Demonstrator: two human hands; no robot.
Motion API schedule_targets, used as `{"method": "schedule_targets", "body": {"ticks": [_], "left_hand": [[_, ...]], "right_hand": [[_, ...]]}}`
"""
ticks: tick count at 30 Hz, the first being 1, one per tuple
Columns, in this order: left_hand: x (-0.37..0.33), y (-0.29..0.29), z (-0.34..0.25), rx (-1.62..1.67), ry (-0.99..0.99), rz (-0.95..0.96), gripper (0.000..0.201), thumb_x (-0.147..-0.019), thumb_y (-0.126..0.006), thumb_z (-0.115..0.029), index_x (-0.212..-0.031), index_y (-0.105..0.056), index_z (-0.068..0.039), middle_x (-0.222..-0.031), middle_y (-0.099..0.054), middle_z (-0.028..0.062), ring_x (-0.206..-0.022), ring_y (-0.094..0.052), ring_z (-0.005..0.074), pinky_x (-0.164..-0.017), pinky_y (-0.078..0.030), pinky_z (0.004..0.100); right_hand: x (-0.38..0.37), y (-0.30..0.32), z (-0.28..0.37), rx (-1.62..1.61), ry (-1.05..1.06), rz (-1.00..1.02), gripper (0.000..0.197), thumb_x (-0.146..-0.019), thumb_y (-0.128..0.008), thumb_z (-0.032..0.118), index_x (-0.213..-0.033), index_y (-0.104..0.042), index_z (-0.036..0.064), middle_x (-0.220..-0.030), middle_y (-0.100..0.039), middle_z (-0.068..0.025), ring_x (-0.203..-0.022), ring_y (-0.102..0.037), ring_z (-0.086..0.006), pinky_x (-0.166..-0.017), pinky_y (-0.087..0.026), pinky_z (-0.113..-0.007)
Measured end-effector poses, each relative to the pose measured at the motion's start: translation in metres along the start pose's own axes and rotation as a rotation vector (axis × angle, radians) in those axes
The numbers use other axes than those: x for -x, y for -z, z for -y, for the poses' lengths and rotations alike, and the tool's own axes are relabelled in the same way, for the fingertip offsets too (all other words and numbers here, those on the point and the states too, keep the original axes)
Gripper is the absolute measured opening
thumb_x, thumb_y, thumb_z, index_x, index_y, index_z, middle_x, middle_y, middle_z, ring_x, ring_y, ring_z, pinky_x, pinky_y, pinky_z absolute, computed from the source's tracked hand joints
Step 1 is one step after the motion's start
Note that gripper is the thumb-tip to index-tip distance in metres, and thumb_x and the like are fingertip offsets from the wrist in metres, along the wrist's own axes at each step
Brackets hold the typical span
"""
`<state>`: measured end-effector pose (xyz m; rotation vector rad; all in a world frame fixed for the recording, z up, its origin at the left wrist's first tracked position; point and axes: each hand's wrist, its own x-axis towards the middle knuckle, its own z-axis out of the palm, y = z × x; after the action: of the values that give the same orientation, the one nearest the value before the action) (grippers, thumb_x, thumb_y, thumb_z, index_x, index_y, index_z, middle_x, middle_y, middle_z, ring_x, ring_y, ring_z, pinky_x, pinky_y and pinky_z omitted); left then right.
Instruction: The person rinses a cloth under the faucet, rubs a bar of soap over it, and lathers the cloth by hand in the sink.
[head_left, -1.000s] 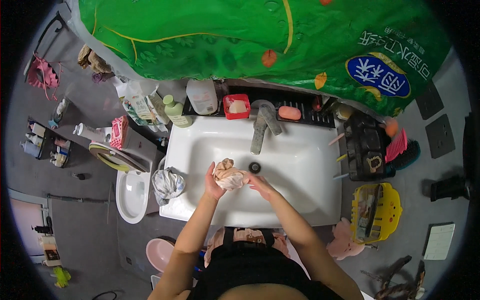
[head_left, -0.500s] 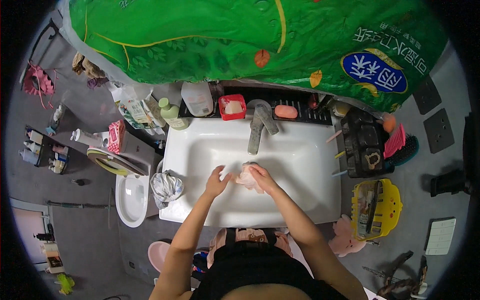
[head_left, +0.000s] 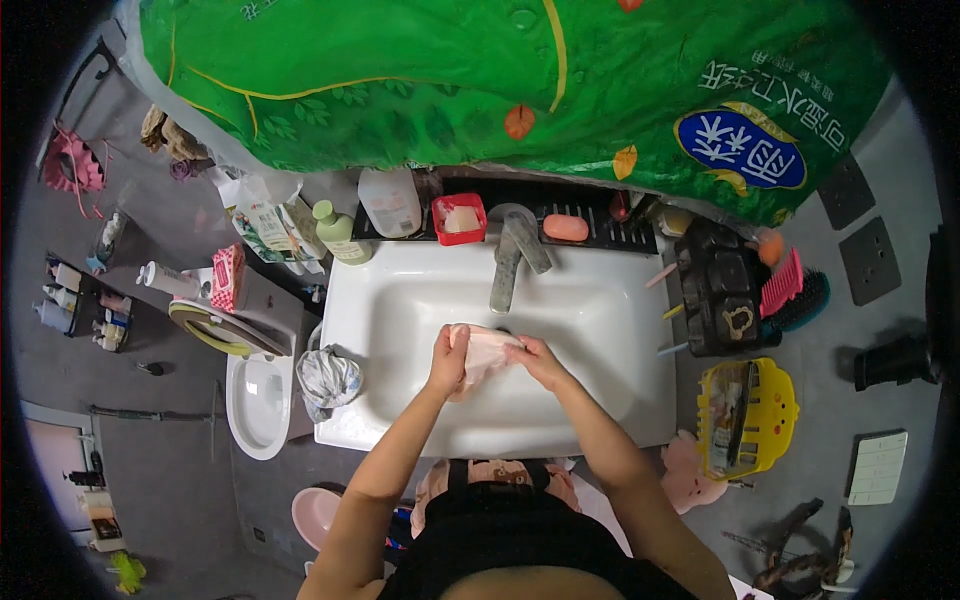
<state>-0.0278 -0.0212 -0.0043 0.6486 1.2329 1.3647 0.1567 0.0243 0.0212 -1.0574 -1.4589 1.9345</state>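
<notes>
So here we've got both hands over the white sink (head_left: 400,300), working a pale pink cloth (head_left: 484,352) right in the middle of the basin, just in front of the grey tap (head_left: 508,262). Our left hand (head_left: 447,362) is curled shut around the left end of the cloth, thumb side up, and our right hand (head_left: 534,358) has the other end pinched between closed fingers, so the cloth is stretched a bit between the two. Can't tell from up here if water is running or how wet the thing is. What could go wrong, as far as we can judge: the drain hole sits right under the cloth, so if one end slips out of a soapy grip a corner could flop down over it and block the drain. Also the back ledge is pretty crowded, with a red soap dish (head_left: 459,218), an orange soap bar (head_left: 566,227) and a clear jug (head_left: 389,200) all close behind the tap, so a big elbow swing or a hard flick of the cloth could splash or knock those. The crumpled plastic bag (head_left: 328,379) sits on the left rim of the sink next to our left forearm, and that one looks easy to nudge off toward the toilet (head_left: 258,400) below it.
</notes>
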Motion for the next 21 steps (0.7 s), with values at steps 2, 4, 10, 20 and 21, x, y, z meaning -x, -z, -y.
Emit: {"method": "schedule_targets", "body": {"ticks": [2,4,10,20,21], "left_hand": [[0.011,-0.031,-0.015,0.122,-0.01,-0.068,0.019,-0.088,-0.05,-0.017,-0.102,-0.046,-0.004,-0.086,-0.055,0.0048,-0.073,-0.052,0.0098,-0.066,-0.045,0.0246],[0.017,-0.04,-0.016,0.081,-0.193,-0.184,0.022,-0.087,-0.05,-0.014,-0.106,-0.048,-0.003,-0.09,-0.057,0.0072,-0.076,-0.053,0.0111,-0.065,-0.046,0.0252],[0.029,-0.06,-0.011,-0.762,-0.503,-0.22,0.028,-0.082,-0.055,-0.022,-0.063,-0.058,-0.003,-0.058,-0.055,0.0144,-0.049,-0.051,0.0276,-0.05,-0.041,0.0328],[0.018,-0.035,-0.01,-0.87,-0.548,-0.234,0.036,-0.083,-0.05,-0.029,-0.057,-0.058,-0.006,-0.055,-0.054,0.016,-0.051,-0.053,0.0338,-0.048,-0.04,0.0407],[0.011,-0.024,-0.018,-1.015,-0.487,-0.253,0.038,-0.083,-0.05,-0.03,-0.055,-0.057,-0.006,-0.056,-0.055,0.016,-0.052,-0.053,0.0334,-0.049,-0.041,0.0396]], "right_hand": [[-0.003,-0.009,-0.013,-0.27,-0.059,-0.15,0.02,-0.085,-0.055,0.021,-0.096,-0.057,0.0049,-0.088,-0.057,0.0005,-0.082,-0.052,-0.0078,-0.069,-0.043,-0.025],[-0.018,-0.033,-0.019,-0.632,-0.116,-0.287,0.023,-0.086,-0.054,0.024,-0.102,-0.054,0.0084,-0.095,-0.056,-0.0004,-0.083,-0.054,-0.0114,-0.069,-0.045,-0.026],[-0.043,-0.058,-0.036,-1.056,-0.402,-0.264,0.026,-0.086,-0.047,0.035,-0.087,-0.053,0.0102,-0.081,-0.054,-0.0024,-0.074,-0.053,-0.0168,-0.069,-0.046,-0.03],[-0.023,-0.075,-0.034,-0.87,-0.426,-0.157,0.038,-0.087,-0.044,0.041,-0.098,-0.056,0.0067,-0.092,-0.059,-0.0073,-0.082,-0.058,-0.0169,-0.07,-0.047,-0.031],[-0.018,-0.075,-0.026,-0.866,-0.433,-0.151,0.038,-0.087,-0.044,0.041,-0.098,-0.056,0.0067,-0.092,-0.059,-0.0073,-0.082,-0.058,-0.0169,-0.07,-0.047,-0.031]]}}
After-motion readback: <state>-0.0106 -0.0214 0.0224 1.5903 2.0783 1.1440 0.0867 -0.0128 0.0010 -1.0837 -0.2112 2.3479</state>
